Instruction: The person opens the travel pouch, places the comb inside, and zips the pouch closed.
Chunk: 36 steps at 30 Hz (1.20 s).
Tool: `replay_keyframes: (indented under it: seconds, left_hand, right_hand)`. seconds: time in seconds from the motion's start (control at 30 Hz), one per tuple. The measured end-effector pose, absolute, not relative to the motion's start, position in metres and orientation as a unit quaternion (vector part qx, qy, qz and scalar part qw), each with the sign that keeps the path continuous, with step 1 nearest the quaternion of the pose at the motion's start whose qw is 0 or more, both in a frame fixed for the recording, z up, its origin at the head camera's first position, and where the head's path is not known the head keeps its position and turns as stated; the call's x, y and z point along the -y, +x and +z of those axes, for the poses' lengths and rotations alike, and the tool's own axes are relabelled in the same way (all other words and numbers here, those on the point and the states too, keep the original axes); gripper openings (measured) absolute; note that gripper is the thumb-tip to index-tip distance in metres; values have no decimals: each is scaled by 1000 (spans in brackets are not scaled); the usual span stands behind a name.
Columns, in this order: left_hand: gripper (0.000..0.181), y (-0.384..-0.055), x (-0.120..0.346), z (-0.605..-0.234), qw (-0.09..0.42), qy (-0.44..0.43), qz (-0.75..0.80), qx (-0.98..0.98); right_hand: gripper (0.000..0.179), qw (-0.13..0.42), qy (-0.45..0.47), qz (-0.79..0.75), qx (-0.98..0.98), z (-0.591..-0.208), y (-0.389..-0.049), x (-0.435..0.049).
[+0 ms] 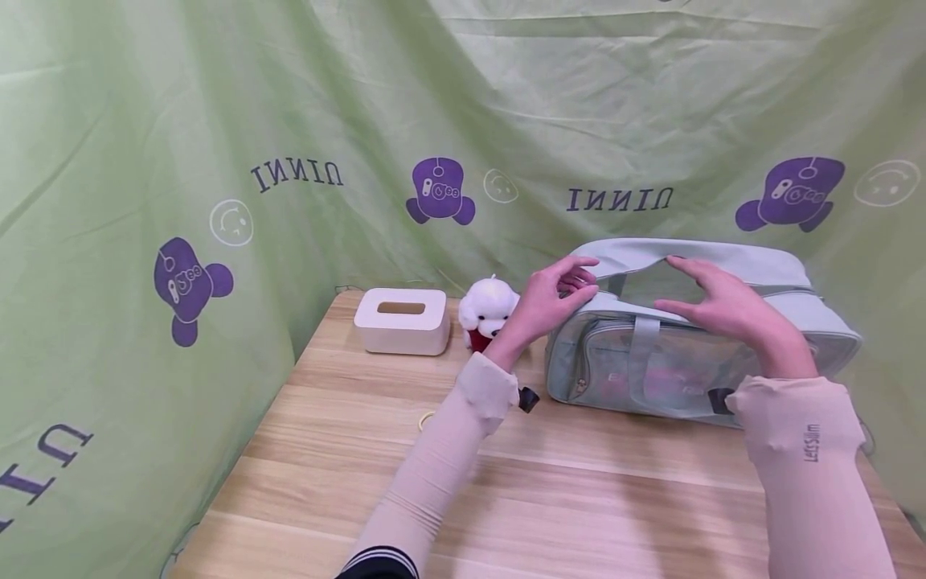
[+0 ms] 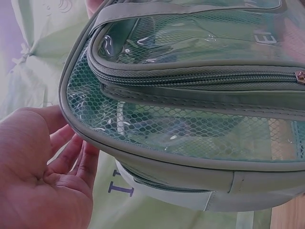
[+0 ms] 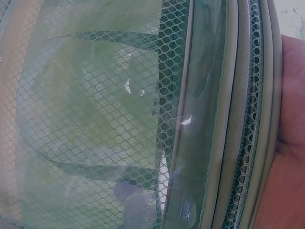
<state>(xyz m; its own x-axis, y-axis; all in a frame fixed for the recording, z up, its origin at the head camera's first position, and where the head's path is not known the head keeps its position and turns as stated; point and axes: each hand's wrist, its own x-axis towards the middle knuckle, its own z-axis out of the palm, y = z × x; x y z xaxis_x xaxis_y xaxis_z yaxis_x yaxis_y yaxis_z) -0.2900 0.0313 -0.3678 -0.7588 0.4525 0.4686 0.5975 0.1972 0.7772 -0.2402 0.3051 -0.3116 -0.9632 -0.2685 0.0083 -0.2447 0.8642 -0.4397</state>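
Nearest, the pale sleeves [image 1: 427, 474] cross a wooden table [image 1: 311, 450], and a small yellowish ring [image 1: 425, 420] lies on the wood in front of the bag [image 1: 673, 370] and to its left. The bag stands upright on the table with its clear front panel towards the person.

At its top left end is the left hand [image 1: 546, 301], touching the rim [image 2: 190, 165] with its fingers loosely bent; whether it pinches the rim I cannot tell. At the bag's top, right of its middle, the right hand [image 1: 731, 305] is spread wide, thumb well apart from the fingers.

The bag looks light for its bulk. Its clear plastic seems slippery and likely to buckle, and the mesh [image 2: 171, 124] should give under a push. The piped rim looks firmest; take hold there or by the front strap [image 1: 642, 362], sparing the zip [image 2: 205, 78].

Left of the bag sits a white plush dog [image 1: 490, 310], then a tissue box [image 1: 401, 339] farther left. Behind the bag hangs a green curtain [image 1: 550, 96].
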Motion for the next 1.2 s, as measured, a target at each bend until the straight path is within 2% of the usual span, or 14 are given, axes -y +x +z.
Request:
replay_keyframes:
  seconds: [0.37,0.67,0.9,1.07,1.2]
  left_hand:
    - [34,-275,-26,-376,96,-361,-518,770]
    - [25,-268,-25,-387,105,-361,-517,769]
    - [24,-269,-24,-391,112,-360,-521,765]
    - [24,-270,-24,-393,115,-355,-529,762]
    - [24,-271,-24,-394,117,-352,-533,761]
  right_hand:
    - [86,9,-136,-230,-964,-313,-239,-305]
    - [63,-73,-138,-268,-951,-309,-228,-315]
    - [49,-172,-81,-311,-931,-309,-207,-357]
    - [42,-207,-25,-379,-901,-313,-193,-391]
    - [37,-208,21,-461,-862,-320,-190,-414]
